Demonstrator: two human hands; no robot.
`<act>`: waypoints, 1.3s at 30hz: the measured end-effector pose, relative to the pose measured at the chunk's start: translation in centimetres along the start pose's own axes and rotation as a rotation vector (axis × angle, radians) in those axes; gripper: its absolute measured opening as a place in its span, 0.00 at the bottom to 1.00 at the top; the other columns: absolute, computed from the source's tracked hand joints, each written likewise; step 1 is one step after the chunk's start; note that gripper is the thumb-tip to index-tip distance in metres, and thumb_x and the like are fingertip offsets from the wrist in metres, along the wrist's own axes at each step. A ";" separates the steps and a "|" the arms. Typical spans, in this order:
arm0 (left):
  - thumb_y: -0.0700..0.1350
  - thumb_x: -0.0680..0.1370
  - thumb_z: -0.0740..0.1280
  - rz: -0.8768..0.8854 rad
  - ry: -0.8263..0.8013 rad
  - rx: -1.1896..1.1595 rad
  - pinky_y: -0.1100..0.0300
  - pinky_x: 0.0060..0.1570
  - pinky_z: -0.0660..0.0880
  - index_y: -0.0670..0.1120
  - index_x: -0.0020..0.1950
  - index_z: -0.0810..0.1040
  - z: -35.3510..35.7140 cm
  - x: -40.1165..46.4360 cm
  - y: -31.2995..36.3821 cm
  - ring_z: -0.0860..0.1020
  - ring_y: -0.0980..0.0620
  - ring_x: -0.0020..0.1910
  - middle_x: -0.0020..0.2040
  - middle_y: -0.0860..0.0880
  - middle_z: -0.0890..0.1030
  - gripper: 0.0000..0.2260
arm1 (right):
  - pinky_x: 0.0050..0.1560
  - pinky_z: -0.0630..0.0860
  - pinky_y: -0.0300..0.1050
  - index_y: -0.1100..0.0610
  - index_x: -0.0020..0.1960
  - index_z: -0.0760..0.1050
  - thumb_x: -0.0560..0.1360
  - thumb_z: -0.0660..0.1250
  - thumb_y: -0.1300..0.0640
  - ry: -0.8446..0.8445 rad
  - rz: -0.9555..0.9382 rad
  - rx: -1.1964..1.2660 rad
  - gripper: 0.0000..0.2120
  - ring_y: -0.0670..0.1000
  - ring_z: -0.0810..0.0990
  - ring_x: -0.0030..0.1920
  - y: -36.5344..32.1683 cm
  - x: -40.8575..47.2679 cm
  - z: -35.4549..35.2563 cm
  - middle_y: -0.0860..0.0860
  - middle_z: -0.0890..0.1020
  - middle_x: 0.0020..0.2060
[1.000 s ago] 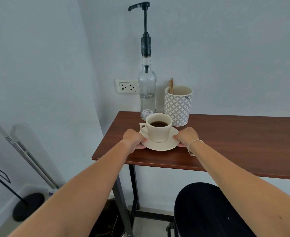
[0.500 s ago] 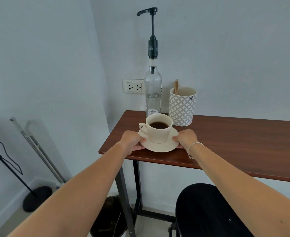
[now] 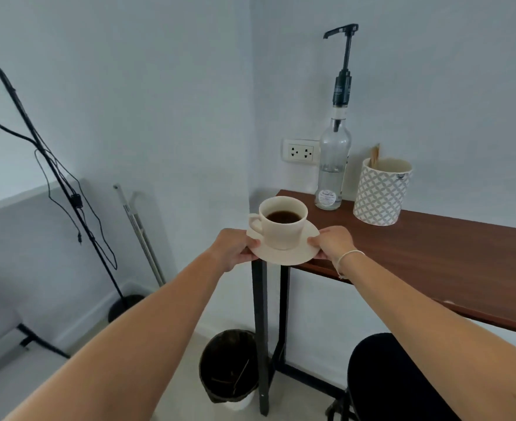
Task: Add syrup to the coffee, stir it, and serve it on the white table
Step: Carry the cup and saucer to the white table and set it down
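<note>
A cream cup [image 3: 282, 227] of dark coffee stands on a cream saucer [image 3: 293, 256]. My left hand [image 3: 234, 249] grips the saucer's left rim and my right hand [image 3: 332, 241] grips its right rim. The saucer is in the air, over the left end of the brown table [image 3: 451, 250], partly past its edge. A clear syrup bottle [image 3: 332, 165] with a tall black pump stands at the table's back left corner. Beside it a patterned holder [image 3: 381, 192] contains wooden stir sticks [image 3: 374, 154]. No white table is in view.
A black stool [image 3: 396, 381] sits under the table at lower right. A lined waste bin [image 3: 229, 369] stands by the black table leg [image 3: 261, 335]. A black stand with a cable [image 3: 56, 177] and metal poles [image 3: 139, 235] lean at the left wall. A wall socket [image 3: 301, 151] is behind the bottle.
Both hands have lifted the saucer with the cup off the brown table and carried it left. My view has turned left, so more of the floor and the stand shows.
</note>
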State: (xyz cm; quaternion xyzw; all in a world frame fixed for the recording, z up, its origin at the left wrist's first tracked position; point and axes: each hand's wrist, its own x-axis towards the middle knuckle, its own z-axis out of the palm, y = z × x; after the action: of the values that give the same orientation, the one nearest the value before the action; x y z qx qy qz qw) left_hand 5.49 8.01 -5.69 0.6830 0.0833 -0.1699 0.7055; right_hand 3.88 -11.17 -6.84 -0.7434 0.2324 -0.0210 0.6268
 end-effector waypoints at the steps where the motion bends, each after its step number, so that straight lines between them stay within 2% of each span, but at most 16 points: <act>1: 0.27 0.74 0.64 0.005 0.016 -0.001 0.52 0.49 0.77 0.34 0.60 0.74 -1.0 -0.8 0.0 0.77 0.42 0.53 0.57 0.40 0.77 0.16 | 0.55 0.79 0.60 0.70 0.55 0.76 0.73 0.67 0.70 -0.020 -0.015 -0.004 0.11 0.64 0.81 0.53 -0.3 -0.7 0.9 0.67 0.80 0.55; 7: 0.26 0.74 0.63 0.036 0.148 -0.032 0.53 0.50 0.76 0.31 0.62 0.74 -8.4 -6.2 -0.5 0.77 0.42 0.52 0.59 0.38 0.77 0.17 | 0.53 0.80 0.58 0.69 0.56 0.76 0.72 0.68 0.68 -0.126 -0.056 -0.049 0.13 0.64 0.81 0.53 -1.6 -6.1 7.3 0.66 0.80 0.55; 12: 0.27 0.75 0.63 0.036 0.258 -0.038 0.54 0.50 0.77 0.33 0.63 0.74 -15.1 -12.2 -2.3 0.77 0.43 0.52 0.60 0.40 0.78 0.16 | 0.56 0.79 0.58 0.69 0.59 0.73 0.73 0.68 0.68 -0.224 -0.086 -0.057 0.15 0.63 0.80 0.56 -1.7 -12.7 13.0 0.61 0.79 0.51; 18: 0.28 0.75 0.64 0.003 0.407 -0.096 0.53 0.46 0.77 0.35 0.61 0.74 -24.2 -22.3 -6.1 0.78 0.43 0.52 0.60 0.40 0.78 0.15 | 0.53 0.80 0.57 0.65 0.53 0.73 0.73 0.68 0.68 -0.371 -0.071 -0.079 0.10 0.63 0.79 0.56 0.8 -22.7 20.8 0.62 0.79 0.53; 22: 0.27 0.75 0.62 0.008 0.497 -0.161 0.52 0.49 0.76 0.33 0.62 0.74 -29.3 -29.4 -9.1 0.77 0.40 0.56 0.61 0.38 0.77 0.16 | 0.52 0.81 0.57 0.69 0.54 0.76 0.72 0.69 0.67 -0.461 -0.103 -0.153 0.12 0.63 0.80 0.54 2.5 -29.0 25.7 0.63 0.81 0.53; 25: 0.27 0.75 0.62 -0.009 0.594 -0.185 0.53 0.48 0.76 0.33 0.63 0.73 -33.0 -34.3 -11.4 0.78 0.39 0.58 0.62 0.38 0.77 0.16 | 0.44 0.81 0.47 0.70 0.55 0.75 0.72 0.68 0.68 -0.566 -0.116 -0.171 0.12 0.61 0.80 0.49 3.5 -33.6 29.3 0.62 0.80 0.50; 27: 0.28 0.75 0.62 -0.003 0.642 -0.195 0.54 0.46 0.76 0.34 0.63 0.74 -34.9 -37.5 -12.7 0.78 0.41 0.53 0.58 0.39 0.79 0.16 | 0.30 0.78 0.38 0.68 0.54 0.75 0.73 0.66 0.69 -0.640 -0.128 -0.194 0.10 0.58 0.78 0.40 3.9 -36.6 31.4 0.63 0.78 0.49; 28: 0.28 0.75 0.62 0.004 0.664 -0.204 0.54 0.46 0.76 0.34 0.62 0.74 -35.8 -39.0 -13.4 0.78 0.42 0.51 0.55 0.41 0.79 0.15 | 0.28 0.78 0.38 0.69 0.55 0.75 0.73 0.66 0.69 -0.671 -0.133 -0.196 0.11 0.59 0.78 0.40 4.3 -38.0 32.5 0.64 0.79 0.50; 30: 0.28 0.76 0.62 0.010 0.711 -0.228 0.54 0.46 0.76 0.35 0.62 0.75 -37.7 -42.1 -14.8 0.78 0.43 0.50 0.53 0.42 0.78 0.15 | 0.38 0.81 0.47 0.69 0.58 0.74 0.73 0.67 0.70 -0.729 -0.133 -0.188 0.14 0.62 0.80 0.49 5.1 -40.6 34.9 0.65 0.79 0.55; 31: 0.28 0.75 0.63 0.013 0.739 -0.240 0.54 0.45 0.76 0.35 0.61 0.75 -38.8 -43.5 -15.5 0.78 0.43 0.51 0.53 0.42 0.78 0.15 | 0.41 0.80 0.48 0.69 0.59 0.74 0.72 0.67 0.70 -0.759 -0.134 -0.196 0.15 0.63 0.80 0.51 5.5 -41.9 36.1 0.65 0.79 0.56; 33: 0.28 0.75 0.63 0.009 0.800 -0.259 0.54 0.44 0.76 0.35 0.61 0.75 -41.0 -46.1 -17.0 0.78 0.43 0.51 0.55 0.41 0.78 0.15 | 0.38 0.80 0.44 0.69 0.59 0.74 0.73 0.67 0.70 -0.821 -0.148 -0.210 0.15 0.60 0.80 0.46 6.2 -44.7 38.4 0.64 0.79 0.54; 34: 0.28 0.75 0.63 0.008 0.826 -0.272 0.53 0.45 0.77 0.35 0.60 0.76 -42.0 -47.3 -17.7 0.78 0.43 0.52 0.56 0.40 0.79 0.14 | 0.40 0.80 0.45 0.69 0.58 0.74 0.73 0.66 0.70 -0.854 -0.148 -0.210 0.14 0.60 0.80 0.47 6.6 -46.0 39.5 0.64 0.79 0.55; 37: 0.27 0.75 0.62 0.015 0.908 -0.329 0.52 0.47 0.77 0.35 0.59 0.76 -45.0 -50.6 -19.6 0.78 0.42 0.51 0.56 0.39 0.79 0.14 | 0.47 0.79 0.52 0.64 0.46 0.74 0.72 0.66 0.70 -0.928 -0.143 -0.208 0.05 0.62 0.80 0.54 7.5 -49.5 42.7 0.65 0.79 0.57; 39: 0.27 0.75 0.62 0.014 0.972 -0.356 0.51 0.48 0.77 0.33 0.61 0.75 -47.0 -52.6 -20.9 0.78 0.41 0.52 0.56 0.39 0.78 0.15 | 0.48 0.80 0.54 0.61 0.39 0.73 0.72 0.67 0.70 -0.989 -0.147 -0.221 0.07 0.63 0.80 0.54 8.1 -51.5 45.5 0.66 0.79 0.56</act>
State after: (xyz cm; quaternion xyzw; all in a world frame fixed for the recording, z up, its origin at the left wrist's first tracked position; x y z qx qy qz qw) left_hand -45.37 61.10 -9.35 0.5529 0.4246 0.1885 0.6918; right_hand -29.91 49.11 -10.81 -0.7407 -0.1440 0.3141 0.5761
